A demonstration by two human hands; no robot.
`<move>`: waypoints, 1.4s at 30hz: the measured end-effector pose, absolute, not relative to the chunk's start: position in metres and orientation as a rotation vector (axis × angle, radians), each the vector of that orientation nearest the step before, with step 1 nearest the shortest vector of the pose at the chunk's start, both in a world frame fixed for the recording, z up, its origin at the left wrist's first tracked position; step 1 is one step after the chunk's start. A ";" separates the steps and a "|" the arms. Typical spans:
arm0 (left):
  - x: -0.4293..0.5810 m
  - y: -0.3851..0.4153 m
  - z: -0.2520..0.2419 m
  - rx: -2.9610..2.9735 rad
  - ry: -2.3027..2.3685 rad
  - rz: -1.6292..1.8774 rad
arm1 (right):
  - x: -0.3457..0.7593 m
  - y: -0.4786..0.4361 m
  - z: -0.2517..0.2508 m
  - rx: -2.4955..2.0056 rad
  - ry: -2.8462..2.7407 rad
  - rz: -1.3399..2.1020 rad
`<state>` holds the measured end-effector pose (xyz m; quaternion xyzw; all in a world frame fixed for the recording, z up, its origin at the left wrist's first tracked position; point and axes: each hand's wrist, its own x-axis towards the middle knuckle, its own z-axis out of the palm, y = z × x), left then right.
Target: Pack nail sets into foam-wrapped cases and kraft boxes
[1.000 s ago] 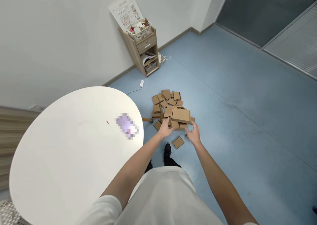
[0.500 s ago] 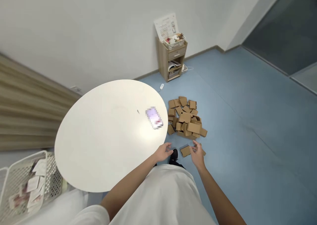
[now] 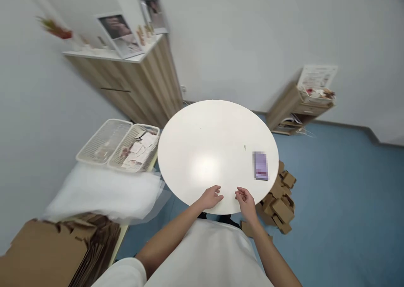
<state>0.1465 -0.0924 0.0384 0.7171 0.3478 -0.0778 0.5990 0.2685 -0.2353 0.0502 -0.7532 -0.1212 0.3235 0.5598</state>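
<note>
My left hand (image 3: 211,197) and my right hand (image 3: 245,200) hover side by side over the near edge of a round white table (image 3: 208,139). Both hold nothing; the fingers are loosely curled and apart. A small purple blurred item (image 3: 260,166) lies on the table at its right edge, beyond my right hand. A heap of small folded cardboard boxes (image 3: 279,203) lies on the blue floor to the right of the table, partly hidden by its rim.
Two white wire baskets (image 3: 118,144) with papers stand at the left above a sheet of clear plastic film (image 3: 104,192). Flat cardboard sheets (image 3: 57,249) are stacked at the lower left. A wooden cabinet (image 3: 139,81) and a small wooden stand (image 3: 299,106) are against the wall.
My view has swung left from the box heap on the floor to the table. Both hands have come away from the boxes, empty, and now hang over the table's near edge.
</note>
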 end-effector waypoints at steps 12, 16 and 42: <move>0.079 -0.098 0.045 1.482 1.209 0.047 | 0.275 -0.171 0.038 -1.684 -0.432 1.230; 0.048 -0.092 0.056 1.441 1.324 0.040 | 0.273 -0.148 0.044 -1.598 -0.534 1.377; -0.078 0.174 0.049 1.154 1.457 0.609 | 0.114 0.118 0.058 -1.664 -1.088 1.517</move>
